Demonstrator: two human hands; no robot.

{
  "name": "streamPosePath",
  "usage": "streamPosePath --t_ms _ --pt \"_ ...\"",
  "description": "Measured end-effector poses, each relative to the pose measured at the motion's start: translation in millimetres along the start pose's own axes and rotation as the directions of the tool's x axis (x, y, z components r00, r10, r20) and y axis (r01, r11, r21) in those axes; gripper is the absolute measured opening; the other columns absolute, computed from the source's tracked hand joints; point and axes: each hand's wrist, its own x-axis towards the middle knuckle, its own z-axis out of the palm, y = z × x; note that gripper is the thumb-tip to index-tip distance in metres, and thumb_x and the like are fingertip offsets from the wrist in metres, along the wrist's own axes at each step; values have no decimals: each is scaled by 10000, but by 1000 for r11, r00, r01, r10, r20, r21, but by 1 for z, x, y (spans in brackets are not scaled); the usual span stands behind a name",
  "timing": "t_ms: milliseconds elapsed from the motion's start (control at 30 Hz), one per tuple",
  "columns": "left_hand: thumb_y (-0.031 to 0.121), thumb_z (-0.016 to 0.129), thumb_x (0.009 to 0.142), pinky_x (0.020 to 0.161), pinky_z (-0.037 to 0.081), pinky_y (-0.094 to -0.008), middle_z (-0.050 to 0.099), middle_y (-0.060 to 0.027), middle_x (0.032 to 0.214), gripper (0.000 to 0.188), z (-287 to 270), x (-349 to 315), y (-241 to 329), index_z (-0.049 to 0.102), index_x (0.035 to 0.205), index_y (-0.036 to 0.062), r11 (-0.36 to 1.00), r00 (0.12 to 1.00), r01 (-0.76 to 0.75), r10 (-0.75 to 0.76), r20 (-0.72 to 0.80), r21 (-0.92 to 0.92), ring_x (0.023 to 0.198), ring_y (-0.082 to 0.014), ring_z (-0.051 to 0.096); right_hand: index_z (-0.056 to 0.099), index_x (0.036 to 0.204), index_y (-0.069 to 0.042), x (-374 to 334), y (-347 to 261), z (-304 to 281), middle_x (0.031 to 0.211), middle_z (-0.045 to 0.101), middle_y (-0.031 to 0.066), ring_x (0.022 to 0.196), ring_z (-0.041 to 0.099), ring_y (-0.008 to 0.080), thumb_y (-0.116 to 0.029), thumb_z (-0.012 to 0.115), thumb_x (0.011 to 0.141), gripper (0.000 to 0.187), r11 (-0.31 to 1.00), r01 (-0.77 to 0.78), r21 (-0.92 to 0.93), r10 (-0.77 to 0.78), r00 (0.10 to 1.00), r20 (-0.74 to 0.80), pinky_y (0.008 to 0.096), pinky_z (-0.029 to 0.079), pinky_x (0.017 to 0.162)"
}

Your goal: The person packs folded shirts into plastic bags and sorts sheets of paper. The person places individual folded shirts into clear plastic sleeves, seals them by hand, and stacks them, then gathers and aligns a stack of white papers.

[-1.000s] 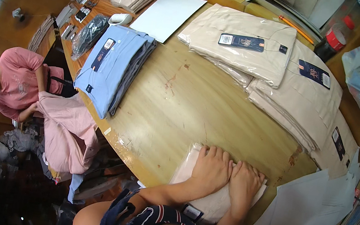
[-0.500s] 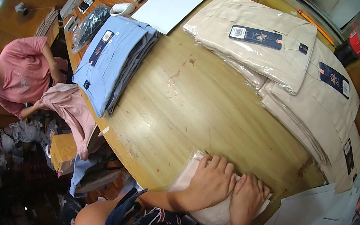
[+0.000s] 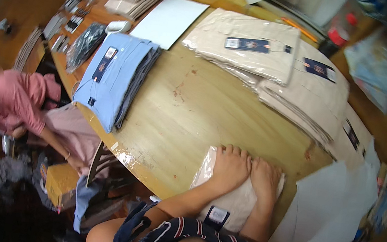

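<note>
A folded beige garment in a clear plastic bag [image 3: 227,202] lies at the near edge of the table, a dark tag with a white label showing at its near end. My left hand [image 3: 233,168] rests on the far part of it, fingers lying flat toward the far edge. Beside it, almost touching, my right hand [image 3: 264,178] presses on the same package with its fingers stretched out. The fingertips are hard to make out. Loose clear plastic sticks out left of my left hand.
Bagged beige garments [image 3: 266,27] are stacked at the far right, with white paper sheets [image 3: 322,208] nearer. Folded blue garments [image 3: 117,70] lie at the left, by a white sheet [image 3: 170,21]. A bottle [image 3: 336,37] stands far right. A person in pink [image 3: 20,101] handles fabric at left.
My hands have shifted on the package, fingers straighter, and the tag at its near end now shows. The view has tilted. The person in pink has leaned and reached lower toward the box.
</note>
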Motion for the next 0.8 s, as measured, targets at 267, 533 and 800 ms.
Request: streamPosePath --t_ms 267,533,800 --pt "414 194 859 885 246 -480 517 -190 1038 527 -19 14 -5 547 994 47 994 930 -108 100 354 3 1022 -331 438 577 740 -84 17 11 0 810 575 143 791 530 298 -222 372 792 252 988 -12 153 5 999 50 374 392 693" --pt "495 212 835 957 146 -480 375 -160 1224 575 -24 16 1 442 1150 72 1000 880 -22 18 475 2 1175 -304 283 564 922 -53 -4 33 -38 935 544 177 917 499 305 -252 476 795 252 889 -50 455 97 992 -79 339 379 795" --pt "474 341 826 924 272 -386 426 -201 1156 600 -76 -24 -62 316 1217 20 895 997 -66 43 -61 -441 1112 -295 374 218 1277 -59 -158 100 -2 1267 314 153 1158 325 230 -376 398 848 563 323 -347 881 330 913 239 299 296 915"
